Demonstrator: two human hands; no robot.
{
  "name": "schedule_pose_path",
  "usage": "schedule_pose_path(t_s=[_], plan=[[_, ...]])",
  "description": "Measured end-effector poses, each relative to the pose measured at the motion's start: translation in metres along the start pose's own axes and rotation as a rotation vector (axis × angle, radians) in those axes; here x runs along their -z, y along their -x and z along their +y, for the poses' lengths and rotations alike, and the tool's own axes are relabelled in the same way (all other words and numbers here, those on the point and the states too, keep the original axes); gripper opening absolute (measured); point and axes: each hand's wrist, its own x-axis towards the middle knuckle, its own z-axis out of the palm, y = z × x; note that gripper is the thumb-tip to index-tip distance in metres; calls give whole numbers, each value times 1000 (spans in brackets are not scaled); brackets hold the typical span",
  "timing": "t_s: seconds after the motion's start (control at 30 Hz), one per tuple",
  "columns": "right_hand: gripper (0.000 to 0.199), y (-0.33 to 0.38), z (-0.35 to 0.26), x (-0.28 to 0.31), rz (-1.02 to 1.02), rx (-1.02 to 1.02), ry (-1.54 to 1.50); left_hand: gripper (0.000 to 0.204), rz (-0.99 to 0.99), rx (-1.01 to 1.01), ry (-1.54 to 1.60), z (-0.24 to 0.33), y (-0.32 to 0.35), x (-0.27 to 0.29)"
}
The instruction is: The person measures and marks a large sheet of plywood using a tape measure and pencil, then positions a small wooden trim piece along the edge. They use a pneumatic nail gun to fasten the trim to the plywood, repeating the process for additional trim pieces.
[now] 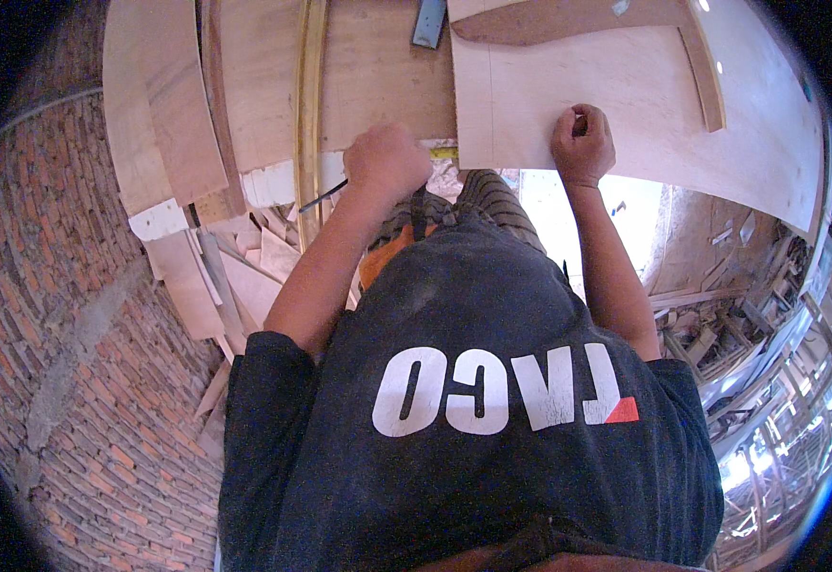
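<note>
My left hand (pixel 387 164) is closed in a fist near the front edge of the workbench. A short yellow blade like that of a tape measure (pixel 444 153) shows at its right side; the tape's case is hidden by the fingers. From the fist a thin dark stick (pixel 324 197) points to the left, and a black strap (pixel 419 214) hangs below. My right hand (pixel 584 148) rests with curled fingers on the front part of a pale plywood sheet (pixel 540 95). Whatever the right fingers may hold cannot be seen.
A brown curved template (pixel 568 21) lies on the plywood, beside a blue-grey block (pixel 428 24). Long yellowish strip (pixel 309 86) and wood panels (pixel 163 105) lie left. A brick wall (pixel 63 286) borders the left; scrap wood (pixel 721 334) fills the right.
</note>
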Motion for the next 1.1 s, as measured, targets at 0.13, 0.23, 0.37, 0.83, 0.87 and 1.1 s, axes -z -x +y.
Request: schedule_pose_path(t_s=[0.13, 0.23, 0.37, 0.83, 0.87, 1.1], plan=[[13, 5, 13, -3, -1, -113, -19, 36, -38, -98, -59, 14, -6, 4], [15, 6, 10, -19, -98, -200, 41, 58, -115, -170, -103, -3, -9, -9], [6, 4, 4, -1, 31, -16, -84, 68, -38, 2, -166, 2, -13, -22], [15, 7, -1, 11, 48, -26, -131, 38, 127, -92, -83, 3, -4, -15], [14, 5, -3, 10, 54, -22, -123, 36, 128, -89, -81, -1, -4, -17], [14, 8, 27, -9, -39, -149, -184, 42, 240, -95, -56, -27, -16, 8]])
